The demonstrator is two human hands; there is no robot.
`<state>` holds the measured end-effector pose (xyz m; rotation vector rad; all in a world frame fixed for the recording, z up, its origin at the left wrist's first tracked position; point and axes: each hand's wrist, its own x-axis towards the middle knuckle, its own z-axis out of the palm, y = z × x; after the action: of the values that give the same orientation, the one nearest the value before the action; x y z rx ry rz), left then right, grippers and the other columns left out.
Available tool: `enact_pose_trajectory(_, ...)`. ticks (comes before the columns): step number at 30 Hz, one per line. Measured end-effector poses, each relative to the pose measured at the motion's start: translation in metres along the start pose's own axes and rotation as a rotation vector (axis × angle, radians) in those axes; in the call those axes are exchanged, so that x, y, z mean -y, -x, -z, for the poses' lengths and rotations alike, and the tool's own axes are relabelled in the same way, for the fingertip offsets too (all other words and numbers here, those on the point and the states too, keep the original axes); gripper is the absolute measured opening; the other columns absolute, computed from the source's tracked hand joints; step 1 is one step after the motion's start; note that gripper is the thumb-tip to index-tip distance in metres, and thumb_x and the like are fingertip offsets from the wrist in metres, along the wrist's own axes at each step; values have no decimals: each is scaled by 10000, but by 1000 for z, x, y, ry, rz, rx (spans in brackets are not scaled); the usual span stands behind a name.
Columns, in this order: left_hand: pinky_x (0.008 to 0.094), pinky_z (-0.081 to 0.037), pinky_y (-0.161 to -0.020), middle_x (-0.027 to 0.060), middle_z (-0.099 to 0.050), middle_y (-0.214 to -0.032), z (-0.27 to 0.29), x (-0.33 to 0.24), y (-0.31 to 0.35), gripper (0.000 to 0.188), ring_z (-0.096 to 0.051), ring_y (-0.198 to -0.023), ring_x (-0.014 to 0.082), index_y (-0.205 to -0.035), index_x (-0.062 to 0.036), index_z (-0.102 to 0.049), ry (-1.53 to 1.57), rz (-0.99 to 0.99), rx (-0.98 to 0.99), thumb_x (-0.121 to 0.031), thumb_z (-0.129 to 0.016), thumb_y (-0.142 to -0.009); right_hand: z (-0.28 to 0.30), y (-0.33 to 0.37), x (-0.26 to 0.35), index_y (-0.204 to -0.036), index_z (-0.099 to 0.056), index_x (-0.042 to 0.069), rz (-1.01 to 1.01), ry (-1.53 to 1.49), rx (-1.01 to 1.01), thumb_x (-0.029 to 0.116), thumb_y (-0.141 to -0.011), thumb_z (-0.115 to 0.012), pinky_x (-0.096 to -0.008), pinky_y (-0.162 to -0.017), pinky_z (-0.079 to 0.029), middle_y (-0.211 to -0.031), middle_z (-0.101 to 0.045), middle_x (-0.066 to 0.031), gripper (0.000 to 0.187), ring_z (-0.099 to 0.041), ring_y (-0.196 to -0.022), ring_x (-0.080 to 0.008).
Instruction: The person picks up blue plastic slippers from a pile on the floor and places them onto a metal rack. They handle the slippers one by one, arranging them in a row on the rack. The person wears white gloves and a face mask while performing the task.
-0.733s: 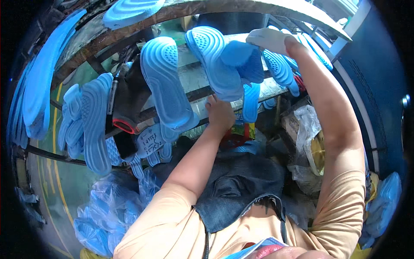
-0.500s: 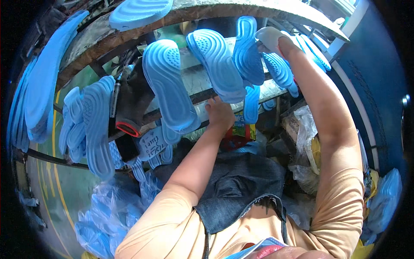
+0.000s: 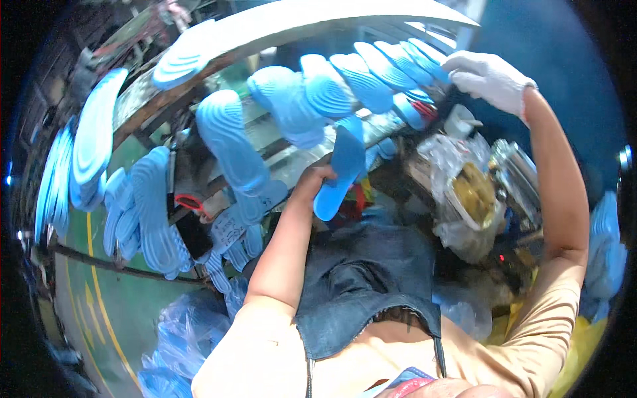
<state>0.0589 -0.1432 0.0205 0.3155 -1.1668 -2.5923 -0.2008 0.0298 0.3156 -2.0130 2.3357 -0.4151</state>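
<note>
Right in the middle of the frame, the left hand (image 3: 312, 184) has a blue insole (image 3: 344, 166) pinched at its edge, the piece slanting from upper right to lower left with a smooth, deeper-blue face showing. Up at the upper right, the right hand (image 3: 492, 81), in a white glove, has its fingers bent loosely beside the end of a row of blue insoles (image 3: 365, 83); whether it grips or touches one, I can't tell. That row spans the upper middle, overlapping piece on piece, below the pale curved worktop (image 3: 298, 25). One lone insole (image 3: 182, 63) lies on that worktop at upper left. Right of centre, a clear plastic bag (image 3: 458, 242) surrounds something yellowish-brown, and a dark apron (image 3: 368, 282) fills the lower middle.
</note>
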Motion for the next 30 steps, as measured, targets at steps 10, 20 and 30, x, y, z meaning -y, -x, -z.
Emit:
enact_pose_trajectory(10, 478, -556, -885, 262, -490, -1311, -250, 73, -5, 756, -579, -1142, 423, -1448, 12, -284, 414, 328, 677, 9, -548, -740, 71, 171, -99, -1205, -613, 84, -290, 341, 30, 315, -918, -550, -335, -883, -496, -1076, -657, -109, 373, -613, -950, -226)
enact_pose_trajectory(20, 443, -499, -940, 230, -598, -1206, -260, 111, -70, 464, -604, -1077, 326, -1303, 72, -481, 180, 439, 441, -242, -464, -963, 43, 181, -148, -1041, -613, 28, -388, 176, 102, 122, -876, -545, -326, -823, -509, -977, -638, -94, 202, -590, -876, -206)
enact_pose_trajectory(30, 542, -278, -1092, 334, -377, -1411, -52, 94, -109, 662, -342, -1335, 465, -1357, 40, -430, -1946, -356, -677, -344, -635, -858, 30, 174, -194, -1155, -686, 67, -702, -439, 443, 231, -803, -650, -329, -839, -486, -1072, -685, -62, 391, -607, -954, -165)
